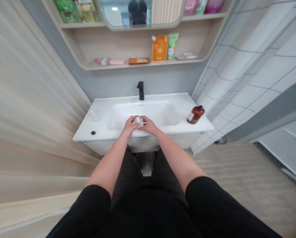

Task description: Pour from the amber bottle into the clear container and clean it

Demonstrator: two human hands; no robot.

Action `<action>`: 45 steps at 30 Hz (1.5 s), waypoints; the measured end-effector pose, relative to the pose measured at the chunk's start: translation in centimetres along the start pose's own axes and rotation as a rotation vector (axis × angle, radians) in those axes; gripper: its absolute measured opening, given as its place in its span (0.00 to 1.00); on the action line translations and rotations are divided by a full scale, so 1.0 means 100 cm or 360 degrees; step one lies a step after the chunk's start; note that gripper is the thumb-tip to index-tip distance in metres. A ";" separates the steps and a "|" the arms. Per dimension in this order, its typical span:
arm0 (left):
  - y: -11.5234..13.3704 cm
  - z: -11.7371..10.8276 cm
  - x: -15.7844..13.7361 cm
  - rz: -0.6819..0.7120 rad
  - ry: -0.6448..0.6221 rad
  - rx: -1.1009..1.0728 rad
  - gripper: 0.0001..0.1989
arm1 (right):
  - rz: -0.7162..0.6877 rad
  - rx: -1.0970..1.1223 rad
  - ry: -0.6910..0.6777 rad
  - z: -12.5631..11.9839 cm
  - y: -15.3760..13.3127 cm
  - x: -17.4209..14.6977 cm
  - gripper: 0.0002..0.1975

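Over the front edge of the white sink (pixel 148 105), a small clear bottle with a white top (pixel 138 121) is held between both hands. My left hand (pixel 129 127) closes round its left side, and my right hand (pixel 148 125) grips it from the right. Parts of the bottle are covered by my fingers, and no label can be made out. Behind it, at the back of the sink, stands a black faucet (pixel 140 90). A brown bottle with a black cap (pixel 196 114) sits on the right of the counter.
A black round piece (pixel 93 133) and a clear item (pixel 95 115) lie on the counter's left. Above hangs a shelf (pixel 108 67) with an orange pouch (pixel 160 48), a green tube (pixel 172 45) and small items. A curtain (pixel 38 99) is at left, a tiled wall (pixel 237 62) at right.
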State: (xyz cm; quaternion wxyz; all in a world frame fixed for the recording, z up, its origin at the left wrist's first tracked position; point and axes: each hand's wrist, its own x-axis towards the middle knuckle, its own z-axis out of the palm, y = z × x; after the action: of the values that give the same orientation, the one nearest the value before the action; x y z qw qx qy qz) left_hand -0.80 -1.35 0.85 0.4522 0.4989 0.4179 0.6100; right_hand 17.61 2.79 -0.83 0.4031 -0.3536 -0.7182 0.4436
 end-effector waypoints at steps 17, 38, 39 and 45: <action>0.001 0.000 0.000 -0.0021 -0.0010 -0.0016 0.33 | 0.0034 0.0021 0.0004 -0.001 -0.011 -0.002 0.42; 0.008 -0.002 0.000 -0.0018 -0.0014 0.0025 0.30 | 0.0066 0.0012 0.0016 0.000 -0.006 -0.002 0.42; 0.011 -0.004 0.000 -0.0002 -0.0005 0.0083 0.27 | 0.0070 -0.0007 0.0026 0.000 -0.006 -0.002 0.42; 0.049 -0.023 0.014 0.0221 -0.0042 0.0588 0.14 | 0.0072 -0.0040 0.0040 0.000 -0.006 -0.001 0.43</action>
State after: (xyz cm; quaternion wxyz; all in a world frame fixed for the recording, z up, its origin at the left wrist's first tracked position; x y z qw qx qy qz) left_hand -3.85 -1.28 5.58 0.3153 0.6090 0.4814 0.5459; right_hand 17.56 2.44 -0.32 0.3974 -0.3804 -0.7104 0.4389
